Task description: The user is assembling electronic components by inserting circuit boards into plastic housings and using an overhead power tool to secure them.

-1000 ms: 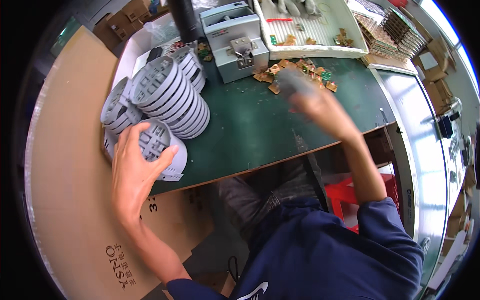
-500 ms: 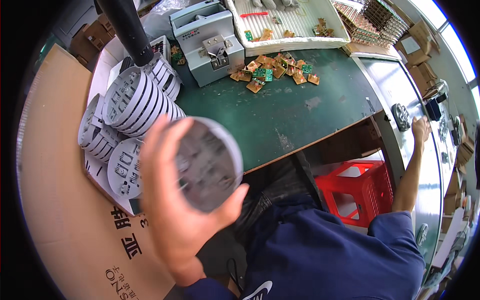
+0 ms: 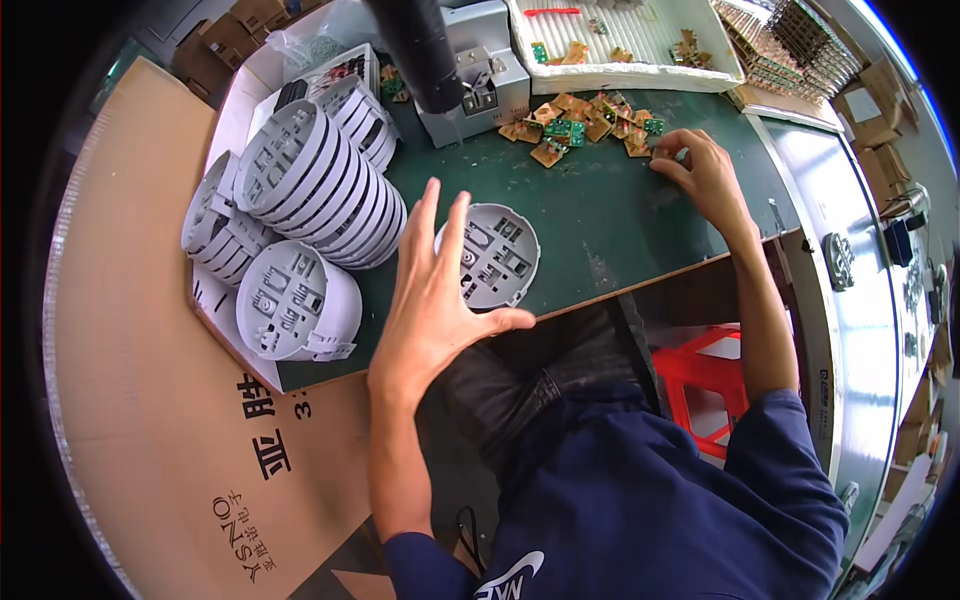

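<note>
My left hand [image 3: 428,300] is open, thumb and fingers spread around the near left side of a round white plastic housing [image 3: 503,252]. The housing lies on the green table near its front edge, inner face up with slots and cut-outs, its left part hidden behind my fingers. My right hand [image 3: 708,178] is at the right end of a heap of small brown and green circuit boards [image 3: 590,122]. Its thumb and index finger curl together there; whatever lies between the tips is too small or hidden to make out.
Stacked white housings [image 3: 320,185] stand on the left, with another housing [image 3: 290,300] in front. A dark post [image 3: 415,50] rises before a grey machine [image 3: 480,85]. A white foam tray [image 3: 640,50] holds more boards behind the heap. A red stool [image 3: 700,380] stands below the table.
The housing that my left hand held up close now lies on the table, and those fingers have opened. My right hand has come from the far right bench to the circuit boards.
</note>
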The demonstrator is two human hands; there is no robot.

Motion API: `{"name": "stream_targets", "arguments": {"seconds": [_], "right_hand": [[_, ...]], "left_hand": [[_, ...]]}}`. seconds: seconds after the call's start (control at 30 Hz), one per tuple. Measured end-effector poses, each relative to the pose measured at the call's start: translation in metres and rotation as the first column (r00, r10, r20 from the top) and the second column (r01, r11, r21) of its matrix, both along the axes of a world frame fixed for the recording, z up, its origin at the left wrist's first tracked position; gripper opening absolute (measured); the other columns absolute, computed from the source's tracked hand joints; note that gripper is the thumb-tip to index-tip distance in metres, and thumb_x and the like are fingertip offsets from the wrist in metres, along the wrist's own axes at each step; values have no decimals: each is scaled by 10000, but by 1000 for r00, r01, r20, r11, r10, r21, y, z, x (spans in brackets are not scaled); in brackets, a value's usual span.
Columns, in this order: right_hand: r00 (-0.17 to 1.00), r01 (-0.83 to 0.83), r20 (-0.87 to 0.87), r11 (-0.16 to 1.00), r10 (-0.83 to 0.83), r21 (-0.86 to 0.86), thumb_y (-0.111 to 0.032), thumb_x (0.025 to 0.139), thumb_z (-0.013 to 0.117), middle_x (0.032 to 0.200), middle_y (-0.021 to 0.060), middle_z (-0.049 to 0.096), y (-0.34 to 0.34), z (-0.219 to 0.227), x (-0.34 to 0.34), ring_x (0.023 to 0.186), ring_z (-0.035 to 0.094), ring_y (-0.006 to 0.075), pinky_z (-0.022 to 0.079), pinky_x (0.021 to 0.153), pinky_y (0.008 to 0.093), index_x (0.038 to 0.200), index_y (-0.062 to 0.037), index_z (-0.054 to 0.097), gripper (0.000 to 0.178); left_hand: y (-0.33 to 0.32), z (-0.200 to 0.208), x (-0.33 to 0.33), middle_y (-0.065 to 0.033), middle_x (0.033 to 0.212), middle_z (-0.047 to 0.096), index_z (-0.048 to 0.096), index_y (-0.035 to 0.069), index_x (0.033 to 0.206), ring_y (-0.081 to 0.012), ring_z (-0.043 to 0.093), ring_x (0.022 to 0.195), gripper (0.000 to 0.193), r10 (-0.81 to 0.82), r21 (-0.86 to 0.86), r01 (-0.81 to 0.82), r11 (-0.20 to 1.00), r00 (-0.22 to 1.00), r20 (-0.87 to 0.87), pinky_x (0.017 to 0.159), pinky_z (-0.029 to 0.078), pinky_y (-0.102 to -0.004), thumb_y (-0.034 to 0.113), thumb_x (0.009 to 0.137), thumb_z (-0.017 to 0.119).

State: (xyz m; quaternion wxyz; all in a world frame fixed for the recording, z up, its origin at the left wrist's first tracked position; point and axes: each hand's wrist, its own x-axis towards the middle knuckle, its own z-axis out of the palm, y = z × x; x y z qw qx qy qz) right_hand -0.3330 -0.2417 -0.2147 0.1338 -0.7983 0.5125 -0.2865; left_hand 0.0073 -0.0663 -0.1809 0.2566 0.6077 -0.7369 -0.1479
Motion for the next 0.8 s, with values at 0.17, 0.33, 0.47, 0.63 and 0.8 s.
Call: {"name": "stream_targets", "arguments": {"seconds": [0.17,0.33,0.47,0.63,0.8], "right_hand": [[999,-18,47,1000,18,-1,-132,887,774,913,101,663,3,2,5,750,636,196,524,723,349,1131,-44,723,264],[998,-56,-23,998,55,-42,-122,915,752,964,98,665,5,3,0,834,674,179,533,775,319,1197,-55,715,292],[987,6,158,984,-35,179,-124,942,746,1051,70,686,20,20,11,947,682,145,541,837,294,1202,-34,712,278],[787,-225,616,939,19,259,-103,973,729,1124,20,702,35,26,27,1014,649,89,527,914,265,1199,-5,707,248],[729,-388,683,852,50,351,-88,956,746,1082,-5,697,46,15,42,931,623,65,513,902,235,1214,-17,704,270]], "left_hand": [[-17,0,24,-172,1713,178,323,92,1612,-419,229,1545,1238,-328,155,319,935,944,35,1250,280,-477,462,605,942],[-20,6,-13,-226,1585,377,364,50,1583,-444,459,1276,1237,-44,50,32,998,962,271,1174,360,-512,490,581,941],[-21,12,-6,-221,1600,359,354,58,1589,-442,432,1331,1229,-117,0,121,993,959,259,1188,343,-515,463,594,949],[-41,6,12,-183,1600,366,386,83,1578,-416,374,1426,1083,-326,182,311,933,943,65,1192,351,-495,322,668,923],[-30,4,-3,-205,1488,517,398,7,1552,-290,579,1282,954,-17,191,238,952,668,-744,1044,504,-408,474,834,817]]}}
